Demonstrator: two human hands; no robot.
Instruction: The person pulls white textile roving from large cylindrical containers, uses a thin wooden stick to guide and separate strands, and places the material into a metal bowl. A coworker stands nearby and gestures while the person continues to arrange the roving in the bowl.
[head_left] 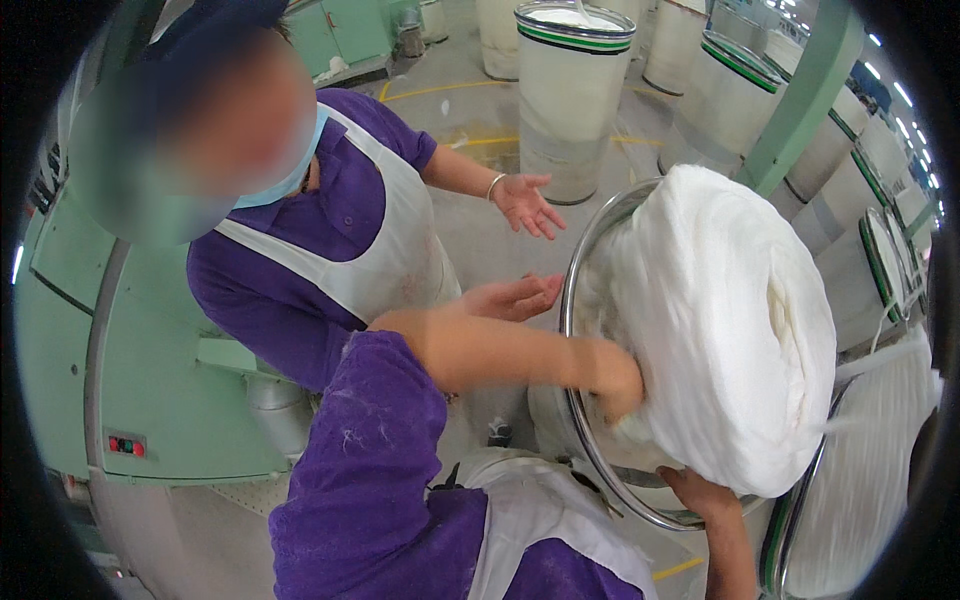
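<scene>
A big coil of white fibre sliver (710,330) leans tilted in the mouth of a round can (570,330) with a shiny metal rim, rising well above it. My left hand (618,382) reaches over the rim, fingers bent down and closed against the coil's near left side; its fingertips are partly hidden. Below the coil, at the near rim, my right hand (703,494) grips its underside, with some fingers out of sight. Across the can stands a co-worker, whose two hands (528,205) are held open beside the rim, apart from the coil.
Tall white sliver cans (572,110) with green and black bands stand at the back and right. A green post (808,100) rises behind the coil. At right, another can of sliver (855,470) stands close by. Green machine cabinets (170,370) line the left.
</scene>
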